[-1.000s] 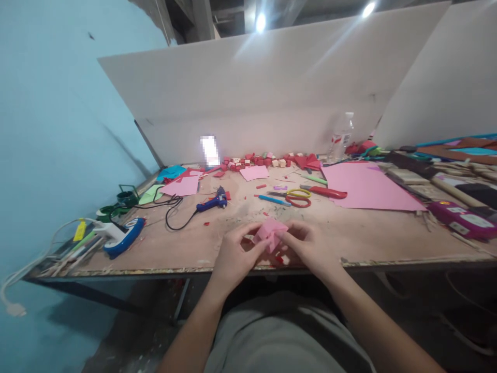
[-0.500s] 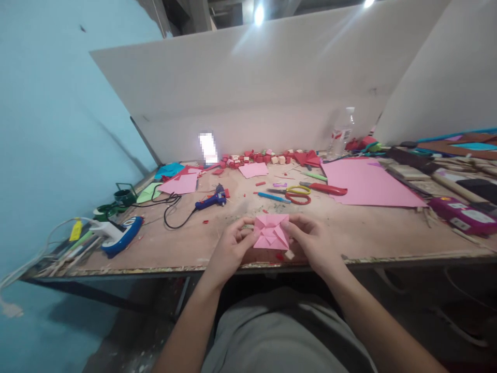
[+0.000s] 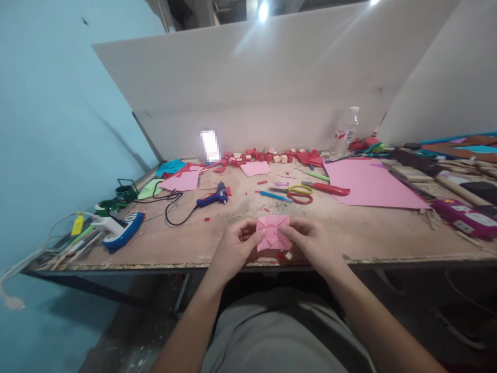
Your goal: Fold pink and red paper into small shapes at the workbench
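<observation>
A creased pink square of folded paper point(image 3: 273, 239) is held up between my two hands, near the front edge of the table. My left hand point(image 3: 238, 244) pinches its left side, thumb on the front face and fingers behind. On the other side, my right hand point(image 3: 310, 239) grips the right edge, its thumb pressed on the folds near the middle. Small flaps show at the paper's centre. Just below the paper lie a small pale block point(image 3: 288, 255) and some red scraps.
Beyond my hands lie scissors point(image 3: 300, 198), a blue pen point(image 3: 275, 196) and a red utility knife point(image 3: 330, 188). A blue glue gun point(image 3: 212, 198) with its cord is at left, near a power strip point(image 3: 124, 233). Pink sheets point(image 3: 373, 181), small blocks point(image 3: 285, 158) and a bottle point(image 3: 345, 133) stand farther back.
My thumbs have moved inward over the folded paper, the right one closer to its centre. The view has shifted slightly; the things on the table lie as before.
</observation>
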The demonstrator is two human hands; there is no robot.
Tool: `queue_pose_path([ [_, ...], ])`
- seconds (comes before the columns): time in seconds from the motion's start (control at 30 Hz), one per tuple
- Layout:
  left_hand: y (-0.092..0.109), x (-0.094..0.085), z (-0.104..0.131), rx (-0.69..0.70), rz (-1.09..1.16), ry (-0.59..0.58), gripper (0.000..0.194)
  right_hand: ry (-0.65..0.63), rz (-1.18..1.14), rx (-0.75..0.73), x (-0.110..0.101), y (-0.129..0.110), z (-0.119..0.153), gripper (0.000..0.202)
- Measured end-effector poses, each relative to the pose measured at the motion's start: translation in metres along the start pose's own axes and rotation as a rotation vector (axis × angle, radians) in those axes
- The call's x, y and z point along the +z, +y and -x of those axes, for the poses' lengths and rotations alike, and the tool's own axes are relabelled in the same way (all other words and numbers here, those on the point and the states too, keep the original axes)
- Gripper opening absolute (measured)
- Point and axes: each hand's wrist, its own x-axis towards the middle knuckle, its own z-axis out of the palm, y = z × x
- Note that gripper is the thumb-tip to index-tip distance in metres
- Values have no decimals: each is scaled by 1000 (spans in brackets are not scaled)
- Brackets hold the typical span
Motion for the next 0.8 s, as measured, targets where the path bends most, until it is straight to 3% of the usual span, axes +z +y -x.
queue_pose_path([
  [0.2, -2, 4, 2, 10, -84, 14, 29, -26, 56, -22, 2, -3, -1, 36],
  [0.4, -3, 1, 1, 59, -125, 41, 14, -73, 65, -15, 4, -5, 1, 37],
  [0.8, 0, 0, -1, 60, -206, 48, 17, -111, 130, -64, 2, 3, -3, 36],
])
